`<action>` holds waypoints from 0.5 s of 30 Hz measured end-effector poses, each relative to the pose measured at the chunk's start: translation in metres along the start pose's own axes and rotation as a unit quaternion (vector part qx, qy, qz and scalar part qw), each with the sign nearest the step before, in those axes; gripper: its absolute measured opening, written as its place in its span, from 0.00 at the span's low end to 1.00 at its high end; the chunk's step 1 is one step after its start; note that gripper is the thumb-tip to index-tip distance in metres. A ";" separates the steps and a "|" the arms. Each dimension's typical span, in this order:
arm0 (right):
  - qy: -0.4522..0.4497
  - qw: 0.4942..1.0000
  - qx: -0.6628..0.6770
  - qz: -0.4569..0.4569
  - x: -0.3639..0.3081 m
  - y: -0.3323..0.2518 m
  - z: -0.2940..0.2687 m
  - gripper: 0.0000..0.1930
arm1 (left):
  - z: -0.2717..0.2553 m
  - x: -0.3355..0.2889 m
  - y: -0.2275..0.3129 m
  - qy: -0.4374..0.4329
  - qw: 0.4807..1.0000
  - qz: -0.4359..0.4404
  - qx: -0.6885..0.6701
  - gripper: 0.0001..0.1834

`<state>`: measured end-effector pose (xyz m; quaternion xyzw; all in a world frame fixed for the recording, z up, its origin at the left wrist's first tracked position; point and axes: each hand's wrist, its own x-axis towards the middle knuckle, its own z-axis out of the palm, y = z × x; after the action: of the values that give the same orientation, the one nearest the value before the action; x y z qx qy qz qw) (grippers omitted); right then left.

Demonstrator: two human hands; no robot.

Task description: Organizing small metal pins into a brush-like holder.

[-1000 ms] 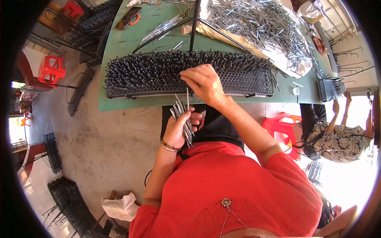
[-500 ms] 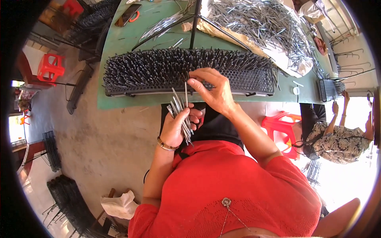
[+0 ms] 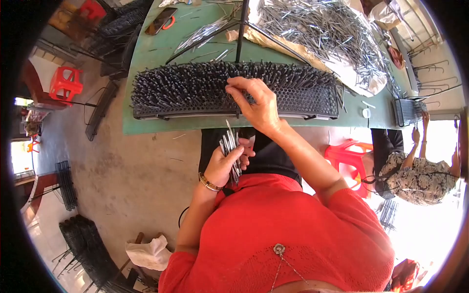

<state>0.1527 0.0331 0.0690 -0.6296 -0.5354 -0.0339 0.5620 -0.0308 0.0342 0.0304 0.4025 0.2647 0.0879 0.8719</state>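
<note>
My left hand (image 3: 222, 167) is closed round a bundle of thin silvery metal strips (image 3: 228, 140), just below the table's front edge. Above it, my right hand (image 3: 261, 106) is pinched at the middle of a long black perforated rack (image 3: 308, 101). Its thumb and fingertips touch the dark thin sticks there; whatever they grip is too small to make out. Dark upright sticks (image 3: 168, 89) crowd the rack's left part and back edge, while many holes show bare at its front right.
The rack lies on a green table (image 3: 146, 126), under black metal rods (image 3: 240, 41). Behind it are a large pile of metal strips (image 3: 317, 29) on paper and a phone (image 3: 160, 22). A red stool (image 3: 349, 156) and a person (image 3: 415, 176) at another rack are to the right.
My right hand has moved slightly up and left, from above the bundle onto the rack's sticks. The strip at its fingertips no longer shows clearly. My left hand has lowered a little with the bundle.
</note>
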 end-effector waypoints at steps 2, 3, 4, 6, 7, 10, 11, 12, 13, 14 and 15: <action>0.015 0.997 -0.030 -0.063 -0.001 0.004 0.006 0.11 | -0.005 -0.007 -0.009 0.005 1.000 -0.015 0.009 0.15; 0.015 0.997 -0.028 -0.064 -0.003 0.006 0.008 0.11 | -0.008 -0.010 -0.014 0.009 0.999 -0.030 0.019 0.15; 0.016 0.998 -0.023 -0.058 -0.004 0.006 0.010 0.11 | -0.012 -0.014 -0.021 0.005 0.998 -0.055 0.006 0.14; 0.018 0.998 -0.017 -0.052 -0.004 0.006 0.012 0.10 | -0.017 -0.022 -0.032 0.005 0.997 -0.075 -0.004 0.14; 0.015 0.997 -0.026 -0.066 -0.004 0.006 0.012 0.10 | -0.018 -0.024 -0.036 0.003 0.995 -0.096 -0.015 0.14; 0.006 0.995 -0.036 -0.094 -0.001 0.006 0.013 0.09 | -0.025 -0.027 -0.038 -0.015 0.996 -0.087 -0.024 0.13; 0.000 0.993 -0.037 -0.108 0.001 0.005 0.013 0.09 | -0.025 -0.028 -0.038 -0.023 0.996 -0.082 -0.023 0.13; 0.000 0.993 -0.036 -0.108 0.002 0.003 0.011 0.09 | -0.025 -0.028 -0.038 -0.022 0.996 -0.082 -0.023 0.13; -0.007 0.992 -0.043 -0.116 0.003 0.000 0.010 0.09 | -0.025 -0.028 -0.037 -0.019 0.994 -0.099 -0.037 0.13; -0.013 0.991 -0.049 -0.123 0.004 -0.002 0.009 0.10 | -0.025 -0.028 -0.036 -0.016 0.992 -0.116 -0.050 0.13; -0.013 0.991 -0.049 -0.124 0.003 0.000 0.010 0.10 | -0.025 -0.027 -0.035 -0.016 0.992 -0.115 -0.050 0.13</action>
<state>0.1482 0.0424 0.0668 -0.5856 -0.6141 -0.1212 0.5150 -0.0684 0.0175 0.0014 0.3266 0.2907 -0.0062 0.8993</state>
